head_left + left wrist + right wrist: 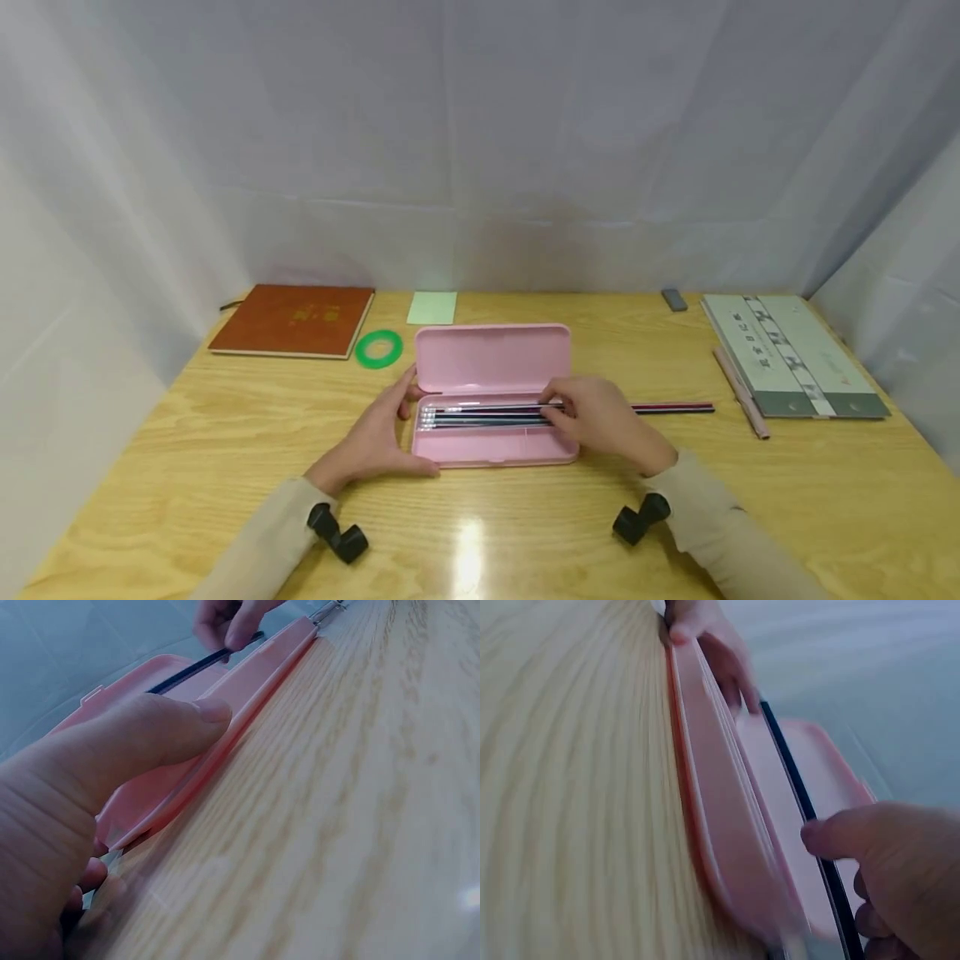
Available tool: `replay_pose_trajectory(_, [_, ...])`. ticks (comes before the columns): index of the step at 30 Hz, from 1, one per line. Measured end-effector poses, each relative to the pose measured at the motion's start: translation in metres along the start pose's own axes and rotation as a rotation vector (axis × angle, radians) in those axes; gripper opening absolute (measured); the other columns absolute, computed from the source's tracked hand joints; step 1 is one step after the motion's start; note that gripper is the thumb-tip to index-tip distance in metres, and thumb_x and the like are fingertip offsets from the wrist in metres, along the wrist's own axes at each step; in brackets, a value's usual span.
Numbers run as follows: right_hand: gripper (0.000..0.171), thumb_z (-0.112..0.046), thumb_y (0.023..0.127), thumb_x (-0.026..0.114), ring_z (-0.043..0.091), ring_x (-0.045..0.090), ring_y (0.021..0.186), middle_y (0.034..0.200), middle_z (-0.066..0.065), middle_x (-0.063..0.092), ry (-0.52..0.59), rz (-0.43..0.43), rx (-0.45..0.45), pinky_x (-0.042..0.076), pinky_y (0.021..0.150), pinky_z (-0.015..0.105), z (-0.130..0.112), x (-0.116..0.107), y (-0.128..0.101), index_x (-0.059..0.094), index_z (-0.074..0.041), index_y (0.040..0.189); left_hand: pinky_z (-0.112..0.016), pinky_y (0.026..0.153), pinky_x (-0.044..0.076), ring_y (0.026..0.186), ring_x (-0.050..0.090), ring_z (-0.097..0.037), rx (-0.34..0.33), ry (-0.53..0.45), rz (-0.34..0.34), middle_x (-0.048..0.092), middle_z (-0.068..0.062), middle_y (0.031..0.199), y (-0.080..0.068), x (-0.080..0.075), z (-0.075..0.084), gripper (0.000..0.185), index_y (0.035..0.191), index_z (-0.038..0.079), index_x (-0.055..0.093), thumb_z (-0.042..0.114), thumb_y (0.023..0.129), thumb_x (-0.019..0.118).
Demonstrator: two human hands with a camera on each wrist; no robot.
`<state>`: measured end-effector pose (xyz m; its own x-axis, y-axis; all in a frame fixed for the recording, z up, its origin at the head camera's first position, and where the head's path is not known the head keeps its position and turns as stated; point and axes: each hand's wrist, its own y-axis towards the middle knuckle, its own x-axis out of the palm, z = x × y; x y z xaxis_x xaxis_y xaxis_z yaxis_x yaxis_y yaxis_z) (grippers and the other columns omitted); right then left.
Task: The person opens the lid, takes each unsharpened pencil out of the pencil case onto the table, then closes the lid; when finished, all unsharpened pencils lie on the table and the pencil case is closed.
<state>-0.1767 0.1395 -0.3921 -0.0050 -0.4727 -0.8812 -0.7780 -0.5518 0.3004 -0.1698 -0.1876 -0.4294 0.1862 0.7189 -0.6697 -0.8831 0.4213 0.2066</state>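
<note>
A pink pencil case lies open, its lid tipped back. My left hand grips its left end, the thumb at the front edge and the fingers round the back. Several dark striped pencils lie lengthwise inside, with pale ends at the left. Over the case's right end, my right hand pinches a dark pencil between thumb and fingers. In the right wrist view this pencil slants above the case. Other dark and red pencils stick out on the table right of that hand.
A brown notebook, a green tape roll and a pale sticky-note pad lie behind to the left. On the right are a grey eraser, a pinkish pen and a pale green notebook. A curtain borders the table's back.
</note>
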Motion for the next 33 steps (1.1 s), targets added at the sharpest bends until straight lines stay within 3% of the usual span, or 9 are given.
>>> replay_pose_trajectory(5, [0.005, -0.015, 0.087, 0.071, -0.002, 0.029, 0.047, 0.053, -0.014, 0.036, 0.117, 0.017, 0.067, 0.031, 0.049, 0.020, 0.034, -0.018, -0.036, 0.071, -0.016, 0.092, -0.028, 0.082, 0.037, 0.091, 0.042, -0.014, 0.004, 0.031, -0.002, 0.054, -0.003, 0.115, -0.002, -0.001, 0.000, 0.136, 0.154, 0.002, 0.015, 0.041, 0.050, 0.094])
replay_pose_trajectory(12, [0.006, -0.011, 0.086, 0.072, -0.003, 0.033, 0.049, 0.057, -0.016, 0.040, 0.072, 0.061, 0.148, 0.036, 0.050, 0.021, 0.074, -0.044, -0.090, 0.071, -0.017, 0.089, -0.028, 0.082, 0.037, 0.092, 0.041, -0.014, 0.000, 0.045, -0.013, 0.054, -0.002, 0.116, -0.002, -0.002, -0.001, 0.136, 0.154, 0.004, 0.014, 0.042, 0.051, 0.094])
replay_pose_trajectory(16, [0.002, -0.014, 0.087, 0.071, -0.003, 0.036, 0.051, 0.060, -0.016, 0.044, 0.112, 0.030, 0.178, 0.037, 0.049, 0.021, 0.086, -0.055, -0.110, 0.070, -0.012, 0.088, -0.028, 0.081, 0.037, 0.092, 0.041, -0.013, 0.011, 0.051, -0.014, 0.054, -0.001, 0.116, -0.001, -0.001, -0.001, 0.136, 0.155, 0.007, 0.013, 0.044, 0.052, 0.093])
replay_pose_trajectory(20, [0.005, -0.015, 0.088, 0.070, -0.003, 0.036, 0.051, 0.061, -0.015, 0.044, 0.129, -0.006, 0.196, 0.037, 0.050, 0.021, 0.092, -0.059, -0.115, 0.069, -0.010, 0.088, -0.028, 0.080, 0.037, 0.091, 0.041, -0.014, 0.015, 0.052, -0.010, 0.054, -0.001, 0.115, 0.000, -0.001, -0.001, 0.137, 0.156, 0.010, 0.011, 0.044, 0.051, 0.093])
replay_pose_trajectory(22, [0.002, -0.013, 0.087, 0.070, -0.004, 0.036, 0.052, 0.061, -0.015, 0.044, 0.109, -0.002, 0.199, 0.037, 0.051, 0.021, 0.093, -0.057, -0.113, 0.068, -0.012, 0.087, -0.028, 0.080, 0.037, 0.091, 0.041, -0.014, 0.012, 0.056, -0.012, 0.054, -0.001, 0.115, 0.001, -0.001, 0.000, 0.136, 0.156, 0.011, 0.011, 0.045, 0.052, 0.093])
replay_pose_trajectory(26, [0.012, -0.009, 0.085, 0.071, -0.004, 0.036, 0.052, 0.063, -0.015, 0.044, 0.054, 0.022, 0.198, 0.037, 0.052, 0.021, 0.092, -0.052, -0.107, 0.062, -0.018, 0.086, -0.029, 0.080, 0.037, 0.092, 0.041, -0.014, 0.007, 0.055, -0.022, 0.054, -0.001, 0.115, 0.001, -0.001, 0.001, 0.136, 0.156, 0.011, 0.010, 0.046, 0.053, 0.092])
replay_pose_trajectory(33, [0.018, -0.007, 0.085, 0.071, -0.003, 0.036, 0.053, 0.064, -0.011, 0.043, 0.031, 0.037, 0.209, 0.038, 0.054, 0.021, 0.091, -0.046, -0.097, 0.055, -0.015, 0.088, -0.029, 0.081, 0.037, 0.092, 0.041, -0.014, 0.009, 0.045, -0.018, 0.054, -0.002, 0.116, 0.000, -0.001, 0.001, 0.136, 0.155, 0.007, 0.012, 0.043, 0.052, 0.093])
